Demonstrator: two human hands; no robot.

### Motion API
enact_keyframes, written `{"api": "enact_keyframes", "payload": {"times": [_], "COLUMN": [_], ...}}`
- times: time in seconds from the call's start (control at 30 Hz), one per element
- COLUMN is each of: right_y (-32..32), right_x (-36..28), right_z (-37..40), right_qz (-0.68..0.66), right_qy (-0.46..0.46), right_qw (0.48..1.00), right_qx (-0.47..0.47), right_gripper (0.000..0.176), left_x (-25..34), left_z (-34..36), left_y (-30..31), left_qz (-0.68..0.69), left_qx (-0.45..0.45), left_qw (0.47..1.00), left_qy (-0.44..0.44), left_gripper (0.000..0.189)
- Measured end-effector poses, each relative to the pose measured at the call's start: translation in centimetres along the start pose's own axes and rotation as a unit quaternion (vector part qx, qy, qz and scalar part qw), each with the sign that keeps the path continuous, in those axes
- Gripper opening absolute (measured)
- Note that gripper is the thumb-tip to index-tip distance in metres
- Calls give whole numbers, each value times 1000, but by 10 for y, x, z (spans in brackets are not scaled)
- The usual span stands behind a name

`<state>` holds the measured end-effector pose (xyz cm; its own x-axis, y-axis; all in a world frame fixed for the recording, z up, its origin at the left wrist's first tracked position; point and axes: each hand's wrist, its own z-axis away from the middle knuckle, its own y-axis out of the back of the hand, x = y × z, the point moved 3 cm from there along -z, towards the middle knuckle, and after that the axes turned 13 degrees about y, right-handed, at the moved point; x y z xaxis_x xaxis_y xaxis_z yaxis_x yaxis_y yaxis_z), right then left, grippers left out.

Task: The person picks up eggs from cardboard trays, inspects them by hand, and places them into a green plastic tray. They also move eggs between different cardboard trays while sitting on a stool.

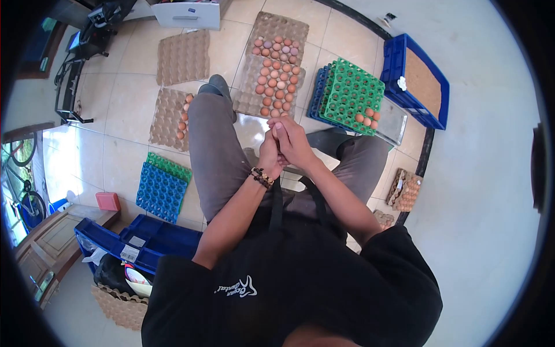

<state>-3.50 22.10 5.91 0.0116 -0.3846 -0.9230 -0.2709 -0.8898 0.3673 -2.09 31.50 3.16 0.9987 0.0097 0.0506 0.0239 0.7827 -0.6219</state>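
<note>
My left hand (270, 153), with beaded bracelets at its wrist, and my right hand (293, 143) are brought together in front of my lap. Their fingers are bent and closed against each other; whatever may lie between them is hidden. Just beyond the hands, brown eggs (280, 85) fill much of a cardboard tray (247, 92). A stack of green trays (341, 87) to the right carries several eggs (367, 120) at its near corner. On the left, another cardboard tray (166, 118) has a column of eggs (183, 117) along its right side.
A bare cardboard tray (183, 56) lies at the upper left. Blue trays (162, 191) are on the floor at left, above blue crates (159, 237). At the upper right stands a blue crate (399, 104) with brown contents. More eggs in cartons (409, 194) sit at right.
</note>
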Motion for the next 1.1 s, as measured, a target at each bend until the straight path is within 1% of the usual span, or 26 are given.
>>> {"api": "enact_keyframes", "payload": {"times": [0.03, 0.07, 0.1, 0.13, 0.17, 0.2, 0.23, 0.27, 0.33, 0.4, 0.43, 0.5, 0.53, 0.57, 0.6, 0.7, 0.8, 0.83, 0.87, 0.9, 0.97, 1.03, 1.1], "right_y": [-3, -8, -12, -20, -26, -31, -36, -42, -52, -62, -67, -81, -84, -86, -88, -103, -135, -137, -136, -134, -104, -62, -1], "right_x": [14, 29, 53, 86, 116, 135, 155, 175, 212, 247, 264, 292, 301, 300, 302, 312, 362, 362, 359, 356, 332, 289, 276], "right_z": [-3, -5, -10, -12, -14, -18, -21, -24, -33, -46, -53, -69, -79, -93, -104, -118, -105, -102, -101, -100, -104, -117, -121], "right_qz": [-102, -201, -255, -306, -353, -351, -348, -345, -363, -388, -340, -244, -122, 3, 128, 201, 280, 305, 330, 308, 263, 218, 212], "right_qy": [-102, -203, -240, -277, -312, -331, -350, -369, -392, -426, -424, -411, -361, -303, -237, -84, -21, -12, -3, -12, -19, -16, -34], "right_qw": [990, 958, 934, 904, 866, 857, 847, 836, 818, 792, 823, 873, 924, 953, 960, 974, 952, 947, 941, 948, 960, 971, 965], "right_qx": [7, 14, 64, 115, 166, 182, 198, 213, 215, 201, 166, 94, 39, -17, -76, -59, -119, -97, -74, -84, -94, -95, -153], "right_gripper": [27, 28, 28, 28, 28, 28, 27, 27, 24, 23, 24, 25, 26, 28, 31, 20, 17, 14, 11, 10, 11, 12, 15], "left_x": [-1, -1, 3, 2, 2, 4, 4, 3, 1, 8, 12, 23, 27, 29, 34, 34, 27, 31, 32, 32, 30, 24, 18], "left_z": [-5, -9, -6, -6, -7, -7, -6, -8, -12, -12, -11, -12, -13, -16, -16, -19, -24, -23, -25, -26, -28, -31, -36], "left_y": [5, 10, 2, -4, -8, -12, -14, -13, -10, -7, -7, -8, -7, -6, -8, -11, -7, -10, -10, -11, -12, -11, -12], "left_qz": [11, 24, -58, -79, -100, -122, -117, -131, -161, -131, -117, -92, -82, -48, -40, -7, -51, -33, -33, -35, -44, -63, -62], "left_qx": [-3, -4, 45, 37, 28, 18, 12, 19, 35, 62, 76, 104, 118, 111, 112, 113, 122, 129, 139, 148, 161, 168, 167], "left_qw": [1000, 1000, 996, 995, 993, 990, 992, 990, 984, 988, 990, 990, 989, 992, 992, 994, 991, 991, 989, 988, 986, 984, 984], "left_qy": [5, 10, -44, -52, -60, -68, -46, -55, -72, -45, -31, -40, -43, -41, -31, 6, 1, 21, 24, 25, 23, 16, 16], "left_gripper": [42, 44, 46, 45, 45, 45, 42, 40, 37, 35, 33, 35, 36, 35, 34, 30, 20, 15, 15, 15, 16, 16, 20]}}
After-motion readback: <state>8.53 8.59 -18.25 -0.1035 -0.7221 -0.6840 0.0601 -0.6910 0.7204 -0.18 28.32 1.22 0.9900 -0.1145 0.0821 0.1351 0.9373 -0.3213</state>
